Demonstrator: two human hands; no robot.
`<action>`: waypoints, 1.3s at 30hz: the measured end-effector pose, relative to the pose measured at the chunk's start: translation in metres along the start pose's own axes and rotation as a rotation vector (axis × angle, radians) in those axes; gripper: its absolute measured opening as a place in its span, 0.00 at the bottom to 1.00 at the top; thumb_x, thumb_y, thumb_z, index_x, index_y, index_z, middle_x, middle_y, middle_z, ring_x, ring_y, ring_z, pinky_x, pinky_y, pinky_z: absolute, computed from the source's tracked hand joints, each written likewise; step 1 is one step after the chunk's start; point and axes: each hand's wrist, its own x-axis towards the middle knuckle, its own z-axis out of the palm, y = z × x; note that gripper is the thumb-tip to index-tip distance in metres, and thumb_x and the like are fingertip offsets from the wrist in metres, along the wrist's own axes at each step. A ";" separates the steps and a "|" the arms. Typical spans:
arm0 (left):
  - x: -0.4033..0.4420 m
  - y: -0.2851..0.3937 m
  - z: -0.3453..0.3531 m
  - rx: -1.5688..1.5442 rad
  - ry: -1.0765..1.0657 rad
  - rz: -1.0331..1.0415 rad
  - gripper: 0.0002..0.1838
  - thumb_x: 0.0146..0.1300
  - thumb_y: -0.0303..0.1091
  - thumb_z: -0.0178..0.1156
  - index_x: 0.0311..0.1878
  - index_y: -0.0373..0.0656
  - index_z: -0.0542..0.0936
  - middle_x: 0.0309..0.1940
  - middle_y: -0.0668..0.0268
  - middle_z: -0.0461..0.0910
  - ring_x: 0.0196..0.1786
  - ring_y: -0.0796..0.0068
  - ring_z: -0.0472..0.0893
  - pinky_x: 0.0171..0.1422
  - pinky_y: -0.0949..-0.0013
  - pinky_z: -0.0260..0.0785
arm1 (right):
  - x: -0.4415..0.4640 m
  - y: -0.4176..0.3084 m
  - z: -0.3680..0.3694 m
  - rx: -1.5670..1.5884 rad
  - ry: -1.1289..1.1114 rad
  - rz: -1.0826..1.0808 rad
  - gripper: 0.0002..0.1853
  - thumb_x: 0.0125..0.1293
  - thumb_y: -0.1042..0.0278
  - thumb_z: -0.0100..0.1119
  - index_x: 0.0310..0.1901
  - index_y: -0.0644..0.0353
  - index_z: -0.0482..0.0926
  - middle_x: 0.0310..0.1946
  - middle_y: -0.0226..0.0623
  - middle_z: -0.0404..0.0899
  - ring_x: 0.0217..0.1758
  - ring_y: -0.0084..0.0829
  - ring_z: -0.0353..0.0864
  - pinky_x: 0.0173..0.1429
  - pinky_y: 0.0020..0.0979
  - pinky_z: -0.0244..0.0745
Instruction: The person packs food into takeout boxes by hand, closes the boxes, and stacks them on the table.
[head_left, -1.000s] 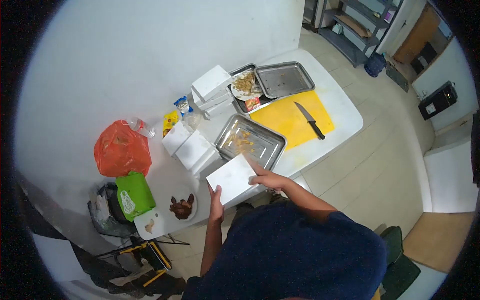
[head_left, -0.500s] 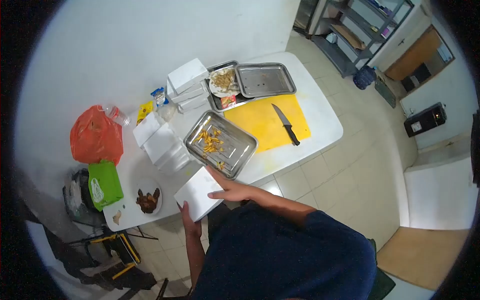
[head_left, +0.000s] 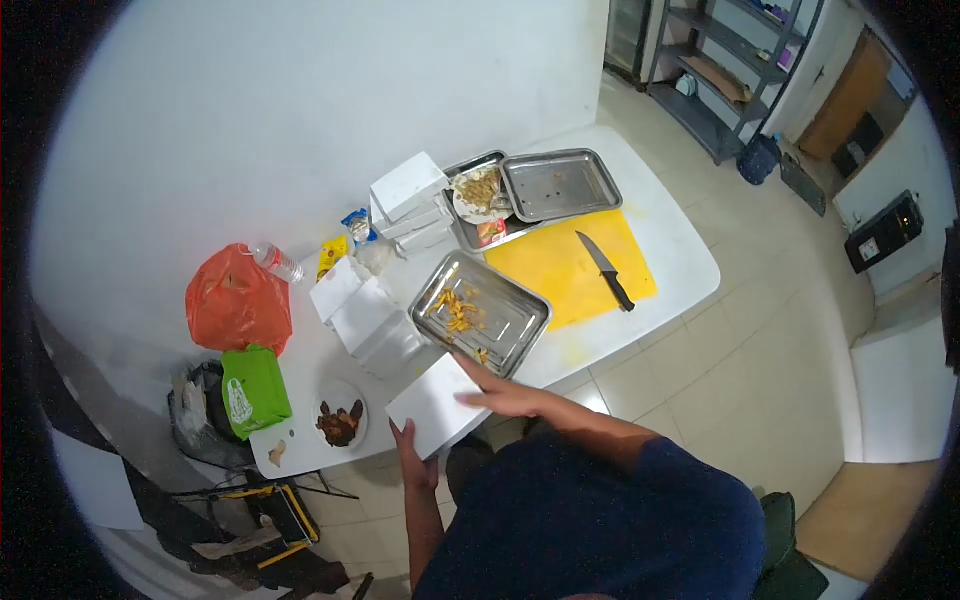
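A closed white box (head_left: 434, 405) is held between my two hands at the table's front edge. My left hand (head_left: 413, 452) grips its lower left side, with the thumb along the edge. My right hand (head_left: 500, 392) wraps round the right side, fingers partly hidden behind the box. Just beyond it lies a metal tray (head_left: 510, 322) with yellow-orange food pieces (head_left: 460, 312). To the left, a white plate (head_left: 362, 425) bears dark brown meat (head_left: 338, 424). More white boxes (head_left: 366, 318) stand beside the tray.
A knife (head_left: 606, 272) lies on a yellow cutting board (head_left: 540, 275). Behind are another metal tray (head_left: 562, 187), a food plate (head_left: 468, 213) and stacked white boxes (head_left: 408, 187). A red bag (head_left: 238, 305), a bottle (head_left: 277, 262) and a green bag (head_left: 258, 390) are at the left.
The camera view has shifted and turned. My hands still hold the white box, which has tilted a little and sits slightly lower beside the tray.
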 end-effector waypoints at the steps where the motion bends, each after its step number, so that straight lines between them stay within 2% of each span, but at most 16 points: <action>1: 0.000 0.002 -0.001 -0.003 0.005 -0.004 0.36 0.67 0.42 0.53 0.75 0.54 0.50 0.63 0.61 0.66 0.63 0.58 0.70 0.64 0.51 0.67 | 0.004 -0.005 0.000 0.065 0.014 0.056 0.47 0.70 0.44 0.50 0.74 0.68 0.37 0.77 0.51 0.30 0.80 0.39 0.28 0.79 0.34 0.29; 4: -0.008 0.008 0.001 -0.022 0.049 0.011 0.35 0.66 0.41 0.53 0.74 0.55 0.51 0.62 0.60 0.67 0.62 0.58 0.71 0.63 0.51 0.68 | 0.008 -0.015 0.004 0.214 0.045 0.093 0.46 0.71 0.39 0.45 0.74 0.68 0.39 0.77 0.50 0.32 0.80 0.39 0.30 0.79 0.34 0.30; 5: -0.010 0.006 -0.002 -0.027 0.049 0.006 0.35 0.66 0.41 0.53 0.74 0.55 0.52 0.62 0.60 0.67 0.61 0.58 0.71 0.62 0.51 0.68 | 0.013 -0.002 0.008 0.183 0.036 0.063 0.48 0.70 0.35 0.41 0.74 0.68 0.38 0.76 0.53 0.34 0.80 0.42 0.31 0.79 0.36 0.30; 8: -0.010 -0.006 -0.016 -0.042 0.048 -0.008 0.34 0.67 0.42 0.53 0.74 0.55 0.52 0.61 0.60 0.67 0.61 0.58 0.71 0.61 0.53 0.69 | 0.007 -0.005 0.010 -0.004 0.021 0.054 0.47 0.71 0.36 0.39 0.74 0.69 0.36 0.76 0.54 0.33 0.80 0.43 0.30 0.79 0.37 0.30; 11: -0.010 -0.019 -0.025 -0.034 0.063 -0.039 0.34 0.67 0.44 0.53 0.73 0.54 0.53 0.61 0.59 0.68 0.61 0.58 0.71 0.60 0.53 0.69 | 0.006 0.004 0.013 0.017 -0.017 0.044 0.46 0.73 0.39 0.38 0.73 0.70 0.35 0.76 0.56 0.32 0.80 0.43 0.29 0.79 0.37 0.29; 14: -0.012 -0.026 -0.026 -0.027 0.087 -0.090 0.34 0.67 0.46 0.54 0.73 0.52 0.54 0.60 0.59 0.68 0.60 0.58 0.71 0.60 0.53 0.68 | 0.002 0.007 0.012 0.016 -0.025 0.101 0.41 0.74 0.45 0.40 0.74 0.68 0.38 0.77 0.50 0.32 0.80 0.38 0.28 0.79 0.33 0.27; 17: -0.016 -0.018 -0.009 -0.039 0.073 -0.134 0.35 0.67 0.47 0.55 0.73 0.50 0.55 0.60 0.59 0.68 0.61 0.58 0.71 0.61 0.52 0.68 | -0.001 0.011 0.010 0.010 0.003 0.080 0.41 0.74 0.47 0.41 0.74 0.68 0.38 0.77 0.50 0.32 0.80 0.38 0.27 0.79 0.33 0.26; 23: -0.011 -0.010 0.020 -0.033 0.031 -0.087 0.34 0.65 0.48 0.57 0.71 0.47 0.58 0.59 0.59 0.70 0.60 0.59 0.72 0.61 0.52 0.67 | 0.011 0.041 0.004 0.133 0.152 -0.028 0.40 0.72 0.54 0.48 0.74 0.67 0.40 0.76 0.50 0.40 0.80 0.38 0.35 0.79 0.33 0.33; 26: 0.005 -0.017 0.011 0.003 0.032 -0.142 0.33 0.65 0.48 0.58 0.68 0.44 0.62 0.56 0.60 0.72 0.57 0.61 0.74 0.59 0.55 0.69 | -0.001 0.003 -0.002 0.212 0.226 0.023 0.40 0.70 0.55 0.52 0.74 0.65 0.44 0.74 0.50 0.48 0.78 0.37 0.45 0.77 0.33 0.41; 28: 0.010 -0.017 0.003 0.068 0.048 -0.252 0.32 0.64 0.48 0.59 0.65 0.41 0.64 0.54 0.61 0.74 0.55 0.63 0.76 0.57 0.57 0.70 | -0.002 -0.007 -0.008 0.323 0.197 0.067 0.44 0.66 0.53 0.57 0.73 0.68 0.46 0.72 0.51 0.52 0.75 0.39 0.52 0.75 0.34 0.47; 32: 0.007 -0.017 0.003 0.053 0.025 -0.181 0.30 0.63 0.47 0.60 0.63 0.39 0.67 0.50 0.61 0.75 0.52 0.64 0.77 0.55 0.60 0.72 | -0.001 0.004 -0.011 0.336 0.174 0.129 0.47 0.59 0.51 0.64 0.71 0.68 0.51 0.68 0.51 0.58 0.69 0.39 0.61 0.71 0.33 0.55; 35: 0.001 -0.016 0.002 0.056 -0.007 -0.149 0.30 0.63 0.46 0.61 0.62 0.39 0.68 0.50 0.61 0.75 0.52 0.64 0.77 0.55 0.60 0.71 | 0.005 0.027 -0.007 0.375 0.118 0.154 0.36 0.60 0.59 0.64 0.67 0.63 0.62 0.58 0.42 0.72 0.61 0.32 0.70 0.65 0.30 0.63; 37: -0.001 -0.011 0.003 0.068 -0.022 -0.170 0.31 0.62 0.47 0.61 0.62 0.38 0.68 0.50 0.61 0.75 0.52 0.65 0.76 0.55 0.60 0.71 | -0.002 0.015 -0.010 0.436 0.100 0.221 0.35 0.60 0.59 0.65 0.65 0.64 0.64 0.55 0.41 0.74 0.59 0.31 0.72 0.63 0.29 0.65; 39: 0.002 -0.013 -0.001 0.137 0.019 -0.215 0.33 0.63 0.46 0.61 0.66 0.38 0.64 0.55 0.60 0.72 0.56 0.65 0.74 0.60 0.61 0.66 | -0.003 0.018 -0.007 0.504 0.101 0.258 0.34 0.59 0.59 0.65 0.63 0.65 0.65 0.53 0.41 0.75 0.57 0.30 0.73 0.61 0.29 0.66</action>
